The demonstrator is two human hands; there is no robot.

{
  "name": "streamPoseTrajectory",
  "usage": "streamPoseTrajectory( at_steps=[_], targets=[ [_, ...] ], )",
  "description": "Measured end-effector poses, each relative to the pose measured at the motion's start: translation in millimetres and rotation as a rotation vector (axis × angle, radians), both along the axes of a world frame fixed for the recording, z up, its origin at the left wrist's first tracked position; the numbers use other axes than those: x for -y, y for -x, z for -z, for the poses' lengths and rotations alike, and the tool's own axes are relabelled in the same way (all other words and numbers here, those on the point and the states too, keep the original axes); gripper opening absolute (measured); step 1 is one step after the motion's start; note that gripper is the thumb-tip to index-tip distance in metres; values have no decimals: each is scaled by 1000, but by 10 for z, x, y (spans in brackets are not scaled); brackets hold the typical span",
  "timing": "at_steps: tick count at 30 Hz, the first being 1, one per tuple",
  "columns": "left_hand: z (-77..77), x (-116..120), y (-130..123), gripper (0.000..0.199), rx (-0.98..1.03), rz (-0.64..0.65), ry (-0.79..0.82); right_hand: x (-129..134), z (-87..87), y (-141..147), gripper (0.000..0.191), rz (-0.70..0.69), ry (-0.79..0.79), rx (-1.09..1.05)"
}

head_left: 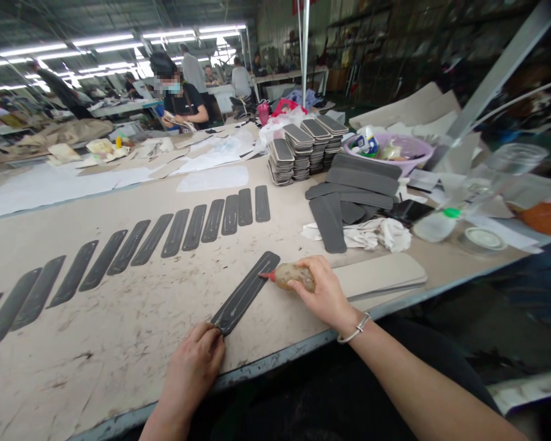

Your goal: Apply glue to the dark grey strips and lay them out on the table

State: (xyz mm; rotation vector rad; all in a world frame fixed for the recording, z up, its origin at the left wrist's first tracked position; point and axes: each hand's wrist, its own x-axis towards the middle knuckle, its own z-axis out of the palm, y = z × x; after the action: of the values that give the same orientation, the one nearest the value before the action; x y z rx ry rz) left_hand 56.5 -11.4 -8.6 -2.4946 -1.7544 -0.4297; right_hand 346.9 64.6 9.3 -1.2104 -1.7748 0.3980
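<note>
A dark grey rounded strip [245,293] lies at a slant on the table in front of me, with shiny lines of glue along its face. My left hand [196,354] has its fingers closed on the near end of this strip. Wrapped in my right hand [324,288] is a glue bottle [294,277], tilted on its side. Its red nozzle points left and meets the strip near the far end. Beyond, a slanting row of similar dark strips [175,233] lies on the table, several of them glossy with glue.
Stacks of grey-topped pieces [298,150] stand at the back, beside loose dark strips [349,193] and a crumpled white cloth [379,234]. Beige strips [381,274] lie right of my right hand. A purple basin [408,153] and a clear bottle [436,225] stand farther right. A masked person [183,101] sits across.
</note>
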Motion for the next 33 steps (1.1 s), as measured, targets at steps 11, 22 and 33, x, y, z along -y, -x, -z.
streamPoseTrajectory(
  at_steps=[11, 22, 33],
  targets=[
    [-7, -14, -15, 18, 38, 5, -1, -191, -35, -223, 25, 165, -69, 28],
    [22, -8, 4, 16, 21, 5, 29, -102, -34, -173, 28, 120, -6, -17],
    [19, -17, -11, 12, 52, -47, 80, -224, 15, -143, 29, 115, 21, -96]
  ],
)
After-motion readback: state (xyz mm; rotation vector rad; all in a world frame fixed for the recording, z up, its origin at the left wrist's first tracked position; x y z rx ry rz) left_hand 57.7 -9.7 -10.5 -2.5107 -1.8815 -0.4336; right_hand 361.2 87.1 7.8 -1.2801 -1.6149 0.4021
